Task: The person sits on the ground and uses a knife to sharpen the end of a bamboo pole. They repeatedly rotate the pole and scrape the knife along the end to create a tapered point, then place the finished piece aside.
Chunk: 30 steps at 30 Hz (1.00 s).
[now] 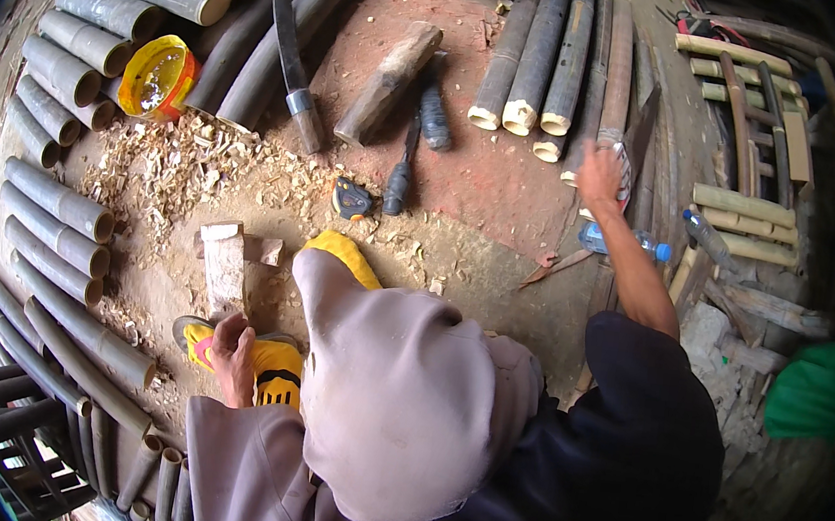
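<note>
Dark grey bamboo poles [528,55], their cut ends pale and roughly trimmed, lie side by side at the far edge of the dusty ground [484,252], right of centre. Toward the ground's left edge stands a whitish, hewn wood block [224,267]. A person's left hand [234,358] curls at its near end, hold unclear; the blurred right hand [600,175] reaches the poles' near ends, its grip impossible to tell.

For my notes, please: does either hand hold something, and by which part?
The right hand is at a red-and-white handle; whether it grips cannot be told. The left hand, curled near the wooden block, shows nothing clearly held.
</note>
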Motion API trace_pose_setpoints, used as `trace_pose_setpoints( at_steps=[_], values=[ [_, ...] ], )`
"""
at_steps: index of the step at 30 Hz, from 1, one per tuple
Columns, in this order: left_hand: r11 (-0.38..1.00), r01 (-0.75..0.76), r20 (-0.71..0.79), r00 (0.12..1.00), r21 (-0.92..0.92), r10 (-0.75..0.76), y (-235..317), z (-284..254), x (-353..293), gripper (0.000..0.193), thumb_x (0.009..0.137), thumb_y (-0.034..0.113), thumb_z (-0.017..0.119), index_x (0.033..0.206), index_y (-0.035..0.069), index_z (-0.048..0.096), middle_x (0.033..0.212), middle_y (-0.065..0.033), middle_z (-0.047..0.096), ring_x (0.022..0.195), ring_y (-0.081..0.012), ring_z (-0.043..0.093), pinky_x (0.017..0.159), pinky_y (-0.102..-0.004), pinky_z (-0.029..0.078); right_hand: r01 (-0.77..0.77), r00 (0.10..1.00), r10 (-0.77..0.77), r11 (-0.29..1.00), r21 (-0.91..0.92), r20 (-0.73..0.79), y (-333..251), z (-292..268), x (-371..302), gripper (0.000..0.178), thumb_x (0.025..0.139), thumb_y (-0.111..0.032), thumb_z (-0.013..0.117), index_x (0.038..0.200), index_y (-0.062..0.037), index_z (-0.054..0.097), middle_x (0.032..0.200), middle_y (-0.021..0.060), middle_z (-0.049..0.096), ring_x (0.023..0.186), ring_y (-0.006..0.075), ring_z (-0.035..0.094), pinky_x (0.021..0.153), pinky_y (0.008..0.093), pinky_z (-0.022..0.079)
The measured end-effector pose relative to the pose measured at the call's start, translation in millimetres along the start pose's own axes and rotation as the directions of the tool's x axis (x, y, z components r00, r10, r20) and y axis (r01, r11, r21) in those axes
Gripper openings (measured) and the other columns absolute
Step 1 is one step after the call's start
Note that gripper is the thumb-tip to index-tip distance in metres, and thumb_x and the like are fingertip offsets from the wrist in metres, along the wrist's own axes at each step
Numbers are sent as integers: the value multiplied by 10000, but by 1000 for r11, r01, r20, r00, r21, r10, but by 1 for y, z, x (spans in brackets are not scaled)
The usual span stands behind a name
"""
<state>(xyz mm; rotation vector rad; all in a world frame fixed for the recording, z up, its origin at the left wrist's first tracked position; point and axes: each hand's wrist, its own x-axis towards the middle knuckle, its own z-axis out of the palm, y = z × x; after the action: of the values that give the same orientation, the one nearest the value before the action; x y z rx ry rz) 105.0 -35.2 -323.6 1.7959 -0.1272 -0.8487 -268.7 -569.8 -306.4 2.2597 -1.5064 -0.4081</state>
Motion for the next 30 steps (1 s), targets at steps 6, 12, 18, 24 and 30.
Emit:
trace_pose_setpoints(
  at_steps=[6,12,18,24,30],
  values=[
    [998,18,94,995,66,-24,9,2,6,262,853,34,620,1110,-11,585,985,-43,613,887,-119,569,813,-247,445,129,984,-84,947,-294,159,0,62,8,605,827,-192,598,1386,-94,386,1288,292,468,1127,371,505,912,444,435],
    [998,35,45,998,57,-38,7,-1,2,256,852,17,613,1105,-11,587,990,-39,611,905,-106,559,824,-235,433,-24,1000,13,825,564,24,18,22,-2,710,735,104,503,1396,-110,358,1387,300,374,1081,518,524,894,518,469],
    [992,88,69,993,88,-94,13,6,8,272,839,27,624,1105,-17,588,976,-40,614,885,-109,554,803,-235,432,-342,895,123,-427,837,428,27,-27,5,808,720,107,503,1444,-154,259,1170,240,555,992,365,601,787,516,526],
    [992,92,50,994,90,-97,12,7,13,287,828,54,643,1108,10,596,973,-39,614,846,-111,549,764,-245,435,-643,749,-143,-390,659,647,27,-46,17,893,747,-178,714,1430,-60,151,1006,181,587,769,263,639,625,372,559],
    [982,106,47,992,155,-114,22,10,8,282,834,34,628,1114,8,595,971,-33,614,838,-102,550,761,-236,437,-666,720,-72,-350,658,690,14,-24,25,586,755,-369,708,1108,28,461,897,183,597,692,258,638,606,374,575]
  ],
)
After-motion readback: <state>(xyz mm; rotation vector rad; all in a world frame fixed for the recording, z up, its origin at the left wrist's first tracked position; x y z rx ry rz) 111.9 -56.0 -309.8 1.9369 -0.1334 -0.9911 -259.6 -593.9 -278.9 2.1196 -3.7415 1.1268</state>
